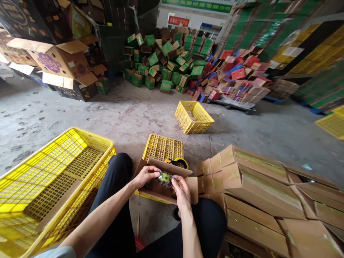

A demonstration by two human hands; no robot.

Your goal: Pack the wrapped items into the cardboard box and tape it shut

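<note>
My left hand and my right hand pinch the two sides of a green fruit in a clear, dark-patterned plastic wrapper. The kind of fruit cannot be made out. Below it stands an open cardboard box, between my knees; dark-patterned items lie inside, partly hidden by my hands. This box rests on a yellow plastic crate. Just behind the box's far flap, a black-and-yellow tape dispenser lies on the crate.
A large yellow crate stands at my left. Stacked cardboard boxes fill the right side. Ahead sits a smaller yellow crate on the concrete floor. Farther back are piles of green boxes and red-and-blue boxes.
</note>
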